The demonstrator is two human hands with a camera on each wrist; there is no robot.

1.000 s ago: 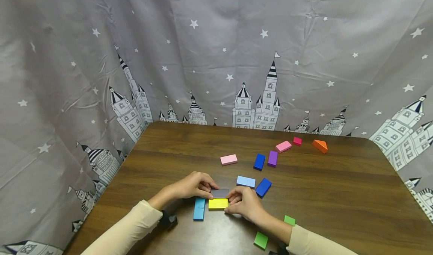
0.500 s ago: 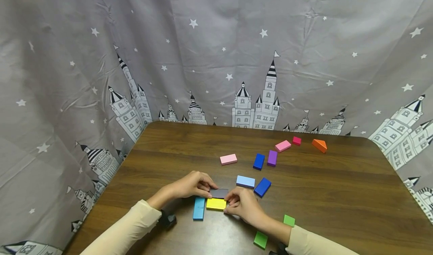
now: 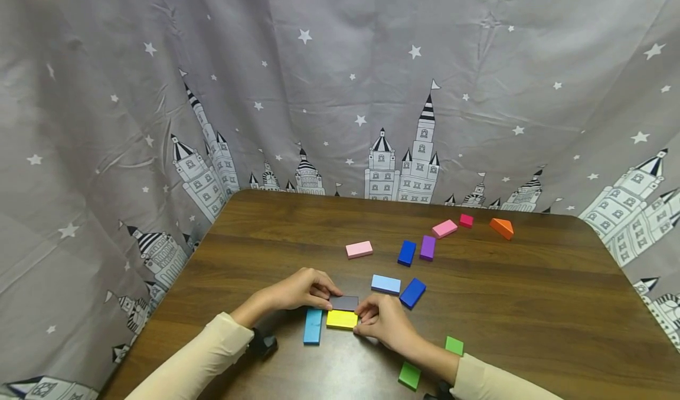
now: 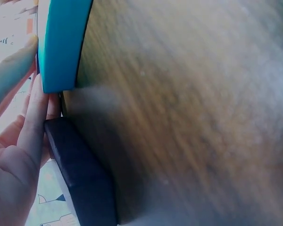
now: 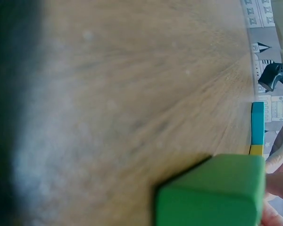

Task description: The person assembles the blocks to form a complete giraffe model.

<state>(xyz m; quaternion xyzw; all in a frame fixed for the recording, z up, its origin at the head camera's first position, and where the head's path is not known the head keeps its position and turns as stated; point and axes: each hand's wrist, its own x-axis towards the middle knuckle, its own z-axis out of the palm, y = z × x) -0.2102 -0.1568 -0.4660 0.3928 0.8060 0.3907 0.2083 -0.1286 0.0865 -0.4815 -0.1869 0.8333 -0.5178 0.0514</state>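
Observation:
In the head view a grey rectangular block (image 3: 345, 303) lies along the far side of a yellow block (image 3: 342, 320). My left hand (image 3: 303, 291) pinches the grey block's left end between thumb and fingers. With thumb and fingertips, my right hand (image 3: 386, 322) pinches the right end of the yellow block. A teal block (image 3: 313, 327) lies lengthwise just left of the yellow one; the left wrist view shows this teal block (image 4: 63, 47) close to the left fingers. Beyond a near green block (image 5: 212, 193), the right wrist view shows the yellow block (image 5: 256, 149) small, beside right-hand fingers.
Past the right hand lie a light blue block (image 3: 385, 284) and two dark blue blocks (image 3: 412, 293). Purple (image 3: 427, 248), pink (image 3: 359, 249), red (image 3: 466, 220) and orange (image 3: 502, 228) pieces are farther back. Green blocks (image 3: 409, 376) lie by the right forearm. A dark object (image 4: 80, 174) sits below the left hand.
The yellow block slid slightly left, then back right, with the right hand's fingers on it. The grey block and left hand have barely shifted.

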